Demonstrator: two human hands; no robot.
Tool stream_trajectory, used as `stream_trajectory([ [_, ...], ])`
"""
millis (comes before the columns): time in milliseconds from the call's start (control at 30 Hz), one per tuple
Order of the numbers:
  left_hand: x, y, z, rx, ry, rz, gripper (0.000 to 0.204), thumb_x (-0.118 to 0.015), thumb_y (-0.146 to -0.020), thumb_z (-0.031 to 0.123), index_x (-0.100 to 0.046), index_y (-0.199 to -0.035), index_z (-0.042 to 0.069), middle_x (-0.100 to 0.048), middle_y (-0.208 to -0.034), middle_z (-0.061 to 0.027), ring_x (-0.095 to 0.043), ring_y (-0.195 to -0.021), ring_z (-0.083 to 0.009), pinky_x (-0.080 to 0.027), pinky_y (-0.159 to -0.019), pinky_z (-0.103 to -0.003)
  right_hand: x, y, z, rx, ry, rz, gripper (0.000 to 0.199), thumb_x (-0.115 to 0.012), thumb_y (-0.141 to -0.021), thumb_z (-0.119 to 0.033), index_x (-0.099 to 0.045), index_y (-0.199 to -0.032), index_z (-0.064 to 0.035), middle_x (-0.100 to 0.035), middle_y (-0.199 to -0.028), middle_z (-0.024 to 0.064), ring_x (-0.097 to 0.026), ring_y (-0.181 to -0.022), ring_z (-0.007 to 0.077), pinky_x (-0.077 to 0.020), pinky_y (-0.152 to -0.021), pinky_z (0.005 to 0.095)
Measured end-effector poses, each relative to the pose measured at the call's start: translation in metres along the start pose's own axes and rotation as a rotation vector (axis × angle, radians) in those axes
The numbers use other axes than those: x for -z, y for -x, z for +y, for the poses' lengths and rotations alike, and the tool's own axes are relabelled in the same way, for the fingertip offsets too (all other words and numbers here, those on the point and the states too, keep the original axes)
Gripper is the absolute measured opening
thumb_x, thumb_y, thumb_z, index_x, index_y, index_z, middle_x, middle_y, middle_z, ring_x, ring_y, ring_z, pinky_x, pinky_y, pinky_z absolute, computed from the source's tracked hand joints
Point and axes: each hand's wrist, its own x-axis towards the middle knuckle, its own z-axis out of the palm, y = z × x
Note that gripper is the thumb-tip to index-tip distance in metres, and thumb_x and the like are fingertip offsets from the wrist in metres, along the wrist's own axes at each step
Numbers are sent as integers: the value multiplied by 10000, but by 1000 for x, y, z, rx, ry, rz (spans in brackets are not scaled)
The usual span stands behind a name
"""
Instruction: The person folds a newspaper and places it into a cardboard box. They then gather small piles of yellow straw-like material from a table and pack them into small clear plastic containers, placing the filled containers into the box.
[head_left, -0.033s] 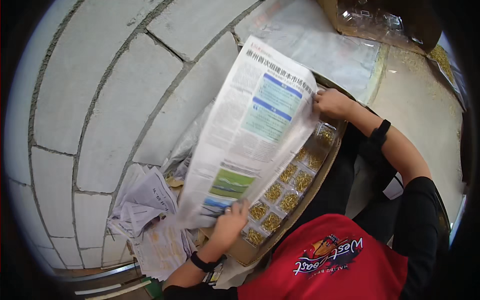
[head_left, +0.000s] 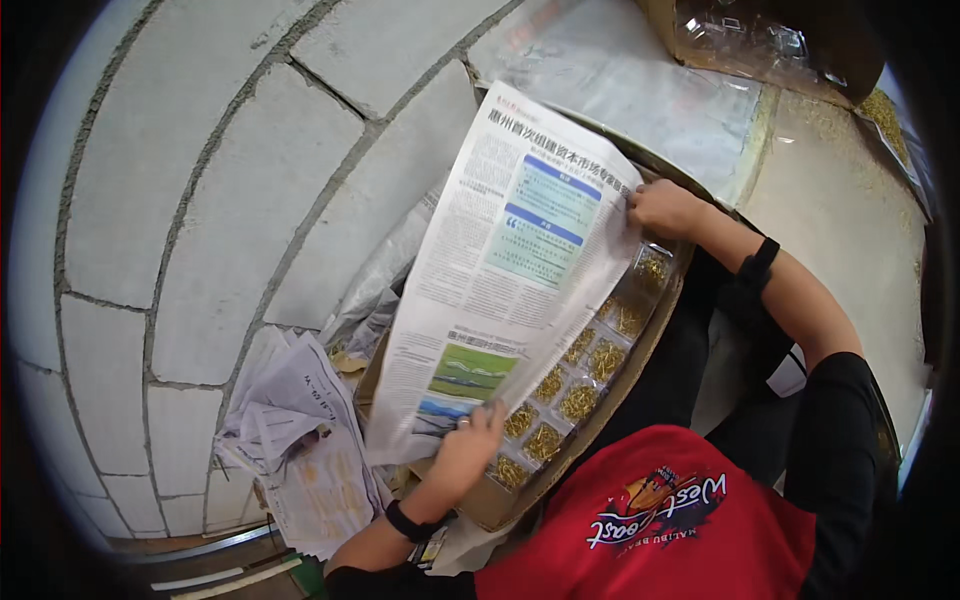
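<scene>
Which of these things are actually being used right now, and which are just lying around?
In use: newspaper sheet, held by left hand and right hand; cardboard box of bagged gold bits.

Lying about: crumpled newspapers; clear plastic bags; flat sheets.

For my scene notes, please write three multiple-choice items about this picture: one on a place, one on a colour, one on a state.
1. Where does the newspaper sheet lie?
A. over the cardboard box
B. flat on the floor
C. rolled under an arm

2. What colour are the small pieces in the tray?
A. blue
B. golden
C. white

3. How do the hands hold the sheet?
A. one hand only
B. neither touches it
C. both grip its edges

Answers: 1 A, the sheet covers most of the box. 2 B, they shine golden. 3 C, the left hand holds the near edge, the right hand the far edge.
</scene>
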Motion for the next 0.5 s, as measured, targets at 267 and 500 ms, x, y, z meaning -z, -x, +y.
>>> stream_trajectory([
  [267, -12, -6, 30, -215, 322, -200, 672, -586, -731, 25, -325, -1334, -116, -576, -858, -185, -648, -672, -287, -539, -570, -335, -21, 7, -29, -135, 62, -445, 76, -653, -688, -107, -700, -739, -76, -684, -787, 108, -671, -778, 272, -532, -631, 373],
  [500, -18, -3, 37, -261, 603, -376, 748, -606, -750, 85, -243, -1363, -145, -581, -916, -276, -626, -755, -428, -517, -689, -462, -17, -3, -26, -167, -90, -695, 158, -632, -701, -92, -711, -831, -50, -691, -840, 143, -677, -815, 294, -535, -671, 376],
])
